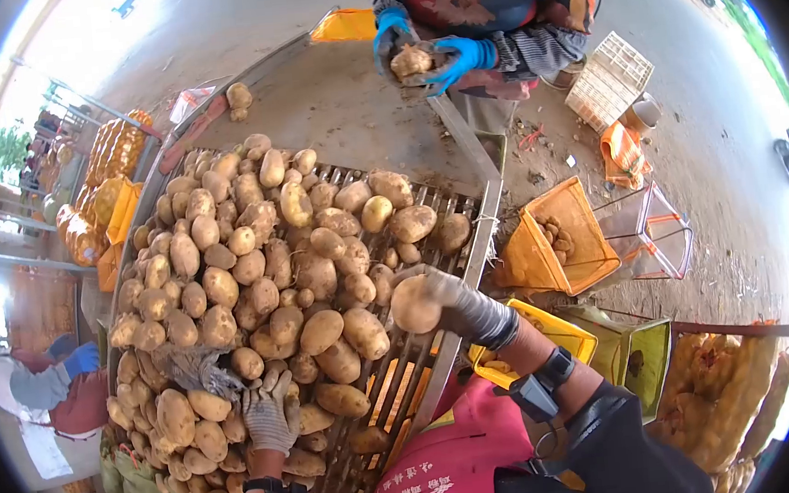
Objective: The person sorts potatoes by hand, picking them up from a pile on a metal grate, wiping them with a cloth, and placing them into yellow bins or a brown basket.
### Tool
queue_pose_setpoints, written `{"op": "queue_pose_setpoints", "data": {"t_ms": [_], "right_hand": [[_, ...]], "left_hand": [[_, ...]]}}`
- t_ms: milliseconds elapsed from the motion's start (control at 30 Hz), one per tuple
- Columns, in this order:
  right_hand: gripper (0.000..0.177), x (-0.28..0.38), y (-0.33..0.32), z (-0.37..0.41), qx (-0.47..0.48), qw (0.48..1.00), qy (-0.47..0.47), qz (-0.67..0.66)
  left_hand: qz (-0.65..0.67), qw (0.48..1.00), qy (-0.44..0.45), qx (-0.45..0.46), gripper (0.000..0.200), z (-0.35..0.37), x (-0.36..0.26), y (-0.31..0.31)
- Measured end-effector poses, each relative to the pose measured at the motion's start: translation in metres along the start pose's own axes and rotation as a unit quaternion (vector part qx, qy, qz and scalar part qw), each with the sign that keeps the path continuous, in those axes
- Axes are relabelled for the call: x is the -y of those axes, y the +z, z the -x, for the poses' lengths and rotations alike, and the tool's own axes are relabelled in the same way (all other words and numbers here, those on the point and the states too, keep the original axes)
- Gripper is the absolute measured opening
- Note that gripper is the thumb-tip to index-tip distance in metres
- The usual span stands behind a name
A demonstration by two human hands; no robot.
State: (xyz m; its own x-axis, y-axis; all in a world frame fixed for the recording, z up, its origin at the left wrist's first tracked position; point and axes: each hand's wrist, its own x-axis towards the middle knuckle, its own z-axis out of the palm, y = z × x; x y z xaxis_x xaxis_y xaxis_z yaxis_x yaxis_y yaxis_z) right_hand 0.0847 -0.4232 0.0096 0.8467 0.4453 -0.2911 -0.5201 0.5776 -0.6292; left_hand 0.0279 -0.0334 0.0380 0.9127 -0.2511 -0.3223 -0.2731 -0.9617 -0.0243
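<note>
A heap of potatoes [256,257] covers a slatted metal sorting table [397,395]. My right hand [466,308], in a dark dirty glove, is closed around a round potato [414,304] above the slats near the table's right side. My left hand [271,414], in a grey knitted glove, lies on the near part of the heap with its fingers stretched over potatoes and grips none that I can see. Just left of it, a crumpled grey glove or cloth [198,368] rests on the heap.
Across the table, a person's blue-gloved hands [426,59] hold a potato-like lump. Another person [61,370] works at left. A yellow crate [550,336], an orange basket [580,250] with potatoes and a filled net sack [717,397] stand at right. The metal rim [482,240] borders the slats.
</note>
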Motion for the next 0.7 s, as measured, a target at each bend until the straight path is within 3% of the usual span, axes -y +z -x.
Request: {"op": "queue_pose_setpoints", "data": {"t_ms": [33,67,100,167,200,233,300,333,367,433,500,567,633,667,700], "right_hand": [[0.084,0.002,-0.003,0.006,0.065,0.982,0.041,-0.173],[0.090,-0.002,0.001,0.003,0.014,0.967,0.044,-0.249],[0.081,0.002,0.003,0.011,0.011,0.944,0.054,-0.326],[0.073,-0.016,-0.018,0.010,-0.019,0.935,0.011,-0.355],[0.062,-0.020,-0.024,0.010,-0.069,0.954,-0.032,-0.290],[0.057,-0.022,-0.031,0.015,-0.085,0.924,-0.010,-0.373],[0.059,-0.025,-0.060,0.041,-0.048,0.938,-0.026,-0.342],[0.061,-0.025,-0.079,0.060,-0.082,0.928,-0.017,-0.363],[0.063,-0.017,-0.084,0.078,-0.131,0.954,-0.039,-0.267],[0.058,-0.011,-0.099,0.114,-0.199,0.959,-0.031,-0.200],[0.056,-0.035,-0.139,0.144,-0.287,0.949,0.004,-0.128],[0.057,-0.079,-0.185,0.172,-0.302,0.940,0.038,-0.154],[0.063,-0.121,-0.213,0.196,-0.397,0.887,0.109,-0.209],[0.063,-0.131,-0.216,0.202,-0.396,0.887,0.110,-0.209],[0.064,-0.136,-0.218,0.205,-0.469,0.834,0.132,-0.259]], "left_hand": [[-0.002,1.000,0.007,0.001,0.060,-0.001,0.000,0.002],[-0.003,1.000,0.000,-0.001,0.060,0.000,0.003,0.005],[-0.005,1.000,-0.005,0.000,0.060,0.001,0.004,0.008],[-0.009,0.999,0.028,-0.020,0.060,0.002,0.008,0.013],[-0.010,0.998,0.032,-0.048,0.059,0.002,0.009,0.016],[-0.011,0.997,0.035,-0.073,0.059,0.004,0.011,0.019],[-0.012,0.997,0.040,-0.065,0.058,0.007,0.013,0.022],[-0.016,0.996,0.038,-0.074,0.058,0.006,0.011,0.021],[-0.021,0.996,0.034,-0.084,0.057,0.005,0.010,0.020],[-0.019,0.997,0.030,-0.073,0.057,0.005,0.012,0.020],[-0.023,0.996,0.032,-0.080,0.056,0.005,0.011,0.020],[-0.022,0.996,0.038,-0.083,0.056,0.006,0.014,0.022],[-0.024,0.995,0.040,-0.089,0.056,0.007,0.015,0.022],[-0.025,0.996,0.035,-0.078,0.056,0.007,0.015,0.021],[-0.026,0.997,0.029,-0.070,0.055,0.006,0.014,0.020]]}}
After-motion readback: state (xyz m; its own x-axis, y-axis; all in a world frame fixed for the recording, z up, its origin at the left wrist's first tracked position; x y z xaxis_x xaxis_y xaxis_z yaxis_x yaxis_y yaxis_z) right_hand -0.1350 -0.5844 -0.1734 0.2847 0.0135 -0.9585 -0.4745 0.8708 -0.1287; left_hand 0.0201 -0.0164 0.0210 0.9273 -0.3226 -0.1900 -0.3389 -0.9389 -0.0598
